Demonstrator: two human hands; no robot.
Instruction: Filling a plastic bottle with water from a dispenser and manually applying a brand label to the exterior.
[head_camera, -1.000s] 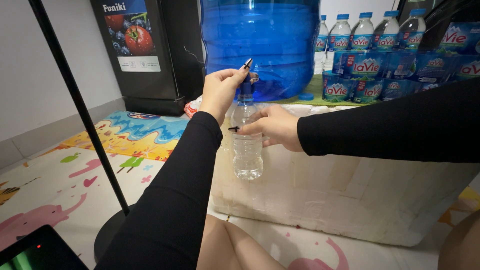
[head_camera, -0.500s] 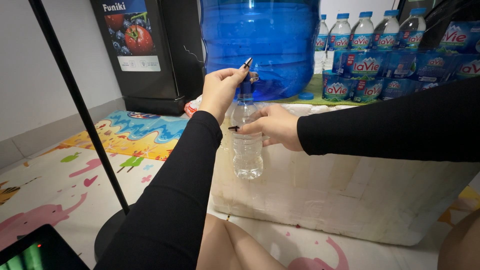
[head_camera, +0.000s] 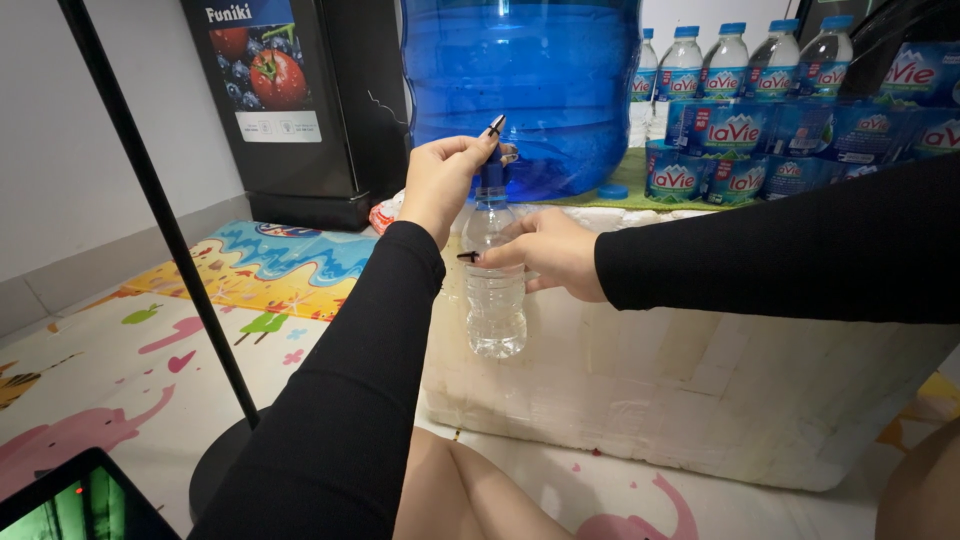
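I am sitting on a floor covered by a bright play mat (head_camera: 180, 330) with cartoon shapes, facing a white foam box (head_camera: 700, 380) that is serving as my counter. On top of that box a big blue water jug (head_camera: 525, 85) is standing, with shrink-wrapped packs of small bottles (head_camera: 770, 130) just to the right of the jug and a dark cabinet (head_camera: 290, 100) to its left against the pale wall. A black stand pole (head_camera: 160, 220) is slanting across the left of my view. My left hand (head_camera: 445, 185) is reaching up to the jug's tap (head_camera: 495, 150) at its base, fingers pinched closed on the tap lever. My right hand (head_camera: 545, 250) is wrapping its grip closed around the upper part of a clear plastic bottle (head_camera: 495, 290), holding it upright just below the tap, in front of the box's front wall, its mouth meeting the spout.
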